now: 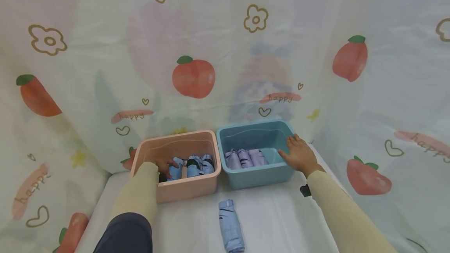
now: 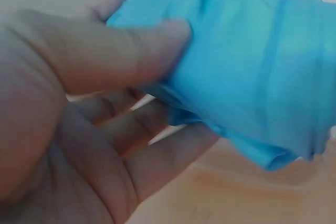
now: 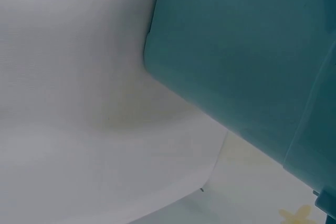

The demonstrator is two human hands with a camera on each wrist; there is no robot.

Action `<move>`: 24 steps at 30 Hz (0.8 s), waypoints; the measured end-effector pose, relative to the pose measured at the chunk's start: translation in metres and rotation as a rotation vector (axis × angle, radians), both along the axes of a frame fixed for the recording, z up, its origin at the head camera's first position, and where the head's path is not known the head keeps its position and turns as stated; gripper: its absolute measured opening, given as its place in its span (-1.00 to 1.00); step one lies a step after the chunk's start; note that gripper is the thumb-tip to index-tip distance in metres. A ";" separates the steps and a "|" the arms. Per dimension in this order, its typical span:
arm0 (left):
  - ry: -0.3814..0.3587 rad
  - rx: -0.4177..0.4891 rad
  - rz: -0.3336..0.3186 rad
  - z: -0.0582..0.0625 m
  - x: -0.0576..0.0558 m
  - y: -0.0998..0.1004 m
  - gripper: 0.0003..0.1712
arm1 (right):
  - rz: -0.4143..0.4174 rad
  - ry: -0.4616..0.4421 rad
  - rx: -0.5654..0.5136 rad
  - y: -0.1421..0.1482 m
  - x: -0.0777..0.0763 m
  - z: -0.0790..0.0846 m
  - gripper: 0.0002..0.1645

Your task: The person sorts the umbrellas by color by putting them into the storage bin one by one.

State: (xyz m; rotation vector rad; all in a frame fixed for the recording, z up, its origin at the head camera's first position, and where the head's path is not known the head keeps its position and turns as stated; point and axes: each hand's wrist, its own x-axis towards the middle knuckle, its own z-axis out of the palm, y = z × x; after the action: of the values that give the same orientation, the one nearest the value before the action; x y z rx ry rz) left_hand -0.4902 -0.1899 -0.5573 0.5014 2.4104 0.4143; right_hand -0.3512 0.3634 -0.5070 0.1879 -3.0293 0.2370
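Observation:
My left hand reaches into the pink bin and grips a rolled blue folding umbrella. In the left wrist view, the thumb presses on the pleated blue cloth and the fingers pass behind it; a small loop shows at one end. To the right of it in the bin lie more blue umbrellas with black marks. My right hand rests at the right rim of the blue bin, fingers extended. Several purple rolled umbrellas lie side by side in that bin. The right hand is outside the right wrist view.
Another blue rolled umbrella lies on the white tabletop in front of the bins. The two bins stand side by side against a fruit-printed curtain, which also closes off both sides.

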 end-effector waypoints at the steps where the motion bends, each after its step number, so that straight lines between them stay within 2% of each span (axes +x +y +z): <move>1: 0.009 -0.028 -0.020 -0.001 -0.002 0.000 -0.44 | 0.003 0.000 0.003 0.000 0.000 0.001 -0.03; 3: -0.014 -0.065 -0.008 -0.008 -0.010 -0.001 -0.46 | 0.003 0.003 0.010 0.000 0.001 0.002 -0.01; 6: -0.054 -0.054 0.074 -0.021 -0.022 -0.002 -0.47 | 0.006 0.009 0.006 0.002 0.000 0.001 0.01; 8: -0.129 -0.015 0.139 -0.033 -0.030 -0.005 -0.35 | 0.007 0.005 0.003 0.003 0.000 -0.001 0.00; 11: -0.224 0.003 0.157 -0.046 -0.037 -0.009 -0.05 | 0.010 0.007 0.003 0.004 0.000 -0.004 -0.04; 13: -0.284 -0.017 0.104 -0.048 -0.036 -0.010 0.09 | 0.010 0.002 -0.001 0.003 0.000 -0.005 -0.04; 14: -0.299 -0.037 0.082 -0.043 -0.031 -0.007 0.12 | 0.010 0.003 -0.002 0.003 0.000 -0.006 -0.03; 17: -0.287 -0.113 -0.007 -0.020 -0.009 0.007 0.03 | 0.009 0.007 0.003 0.002 0.000 -0.009 -0.04; 19: -0.276 -0.156 -0.047 -0.008 0.001 0.016 -0.01 | 0.010 0.011 0.006 0.002 0.000 -0.011 -0.04; 20: -0.281 -0.182 -0.082 -0.009 0.000 0.019 -0.01 | 0.011 0.012 0.006 0.002 0.000 -0.011 -0.05; 21: -0.289 -0.191 -0.101 -0.015 -0.005 0.020 0.00 | 0.013 0.012 0.006 0.002 0.000 -0.012 -0.05; 23: -0.294 -0.221 -0.166 -0.038 -0.026 0.019 0.03 | 0.018 0.016 0.004 0.003 -0.001 -0.012 -0.04; 24: -0.294 -0.210 -0.183 -0.056 -0.040 0.016 0.05 | 0.020 0.020 0.001 0.003 -0.001 -0.011 -0.04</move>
State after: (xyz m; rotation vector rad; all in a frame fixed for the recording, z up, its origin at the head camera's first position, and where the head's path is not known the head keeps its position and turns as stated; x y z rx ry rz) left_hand -0.5300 -0.1738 -0.6129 0.5219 2.0744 0.1414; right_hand -0.3518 0.3660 -0.5185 0.2191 -3.0094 0.2337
